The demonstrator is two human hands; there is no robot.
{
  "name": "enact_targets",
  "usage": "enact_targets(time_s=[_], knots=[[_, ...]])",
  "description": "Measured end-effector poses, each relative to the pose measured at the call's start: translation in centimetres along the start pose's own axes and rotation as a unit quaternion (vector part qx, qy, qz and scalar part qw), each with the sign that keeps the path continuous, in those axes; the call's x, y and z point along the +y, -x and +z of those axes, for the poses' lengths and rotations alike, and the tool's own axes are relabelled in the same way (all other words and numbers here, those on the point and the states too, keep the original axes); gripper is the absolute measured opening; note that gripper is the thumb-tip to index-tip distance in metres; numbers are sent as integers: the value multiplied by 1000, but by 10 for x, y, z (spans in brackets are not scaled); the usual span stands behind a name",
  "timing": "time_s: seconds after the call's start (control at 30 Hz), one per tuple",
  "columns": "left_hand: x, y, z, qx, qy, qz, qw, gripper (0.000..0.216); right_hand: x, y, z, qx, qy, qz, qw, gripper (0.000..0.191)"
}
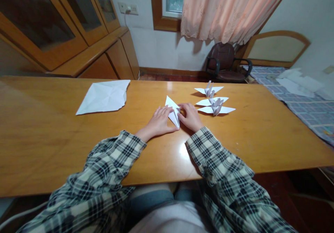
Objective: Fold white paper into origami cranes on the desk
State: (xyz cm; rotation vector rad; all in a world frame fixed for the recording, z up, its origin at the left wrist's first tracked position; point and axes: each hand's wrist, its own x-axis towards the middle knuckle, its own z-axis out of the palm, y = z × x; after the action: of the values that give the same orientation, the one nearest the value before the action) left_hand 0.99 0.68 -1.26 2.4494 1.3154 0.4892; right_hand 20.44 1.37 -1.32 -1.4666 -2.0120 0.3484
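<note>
My left hand [159, 121], spread flat, pins the paper [171, 103]; my right hand [191, 117] curls beside it, pinch unclear; edges should stay aligned while creasing.

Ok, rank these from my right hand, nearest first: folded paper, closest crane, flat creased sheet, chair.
1. Folded paper, touching the right hand.
2. Closest crane, just to its right.
3. Flat creased sheet, far left on the table.
4. Chair, beyond the table.

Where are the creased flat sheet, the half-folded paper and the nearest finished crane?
creased flat sheet [104, 96], head view, its centre
half-folded paper [172, 107], head view, its upper flap
nearest finished crane [216, 110], head view, its body
</note>
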Motion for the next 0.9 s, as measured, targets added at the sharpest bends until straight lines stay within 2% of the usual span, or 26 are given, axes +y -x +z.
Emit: enact_targets(time_s=[0.17,0.33,0.4,0.53,0.6,0.9], knots=[[-3,1,-4,-8,4,0,1000,90,-7,2,-6,-10,59,25,998,40],[-4,1,-6,-22,8,18,1000,90,-8,2,-6,-17,69,43,997,44],[-5,1,-6,-18,9,23,1000,81,-8,2,-5,-17,60,45,997,44],[-8,1,-4,15,15,38,999,38,-8,3,-3,-19,37,47,998,42],[-9,1,-4,27,17,42,999,27,-8,3,-2,-19,27,50,998,42],[-10,0,-1,25,8,35,999,26,-4,2,6,15,-18,33,999,40]])
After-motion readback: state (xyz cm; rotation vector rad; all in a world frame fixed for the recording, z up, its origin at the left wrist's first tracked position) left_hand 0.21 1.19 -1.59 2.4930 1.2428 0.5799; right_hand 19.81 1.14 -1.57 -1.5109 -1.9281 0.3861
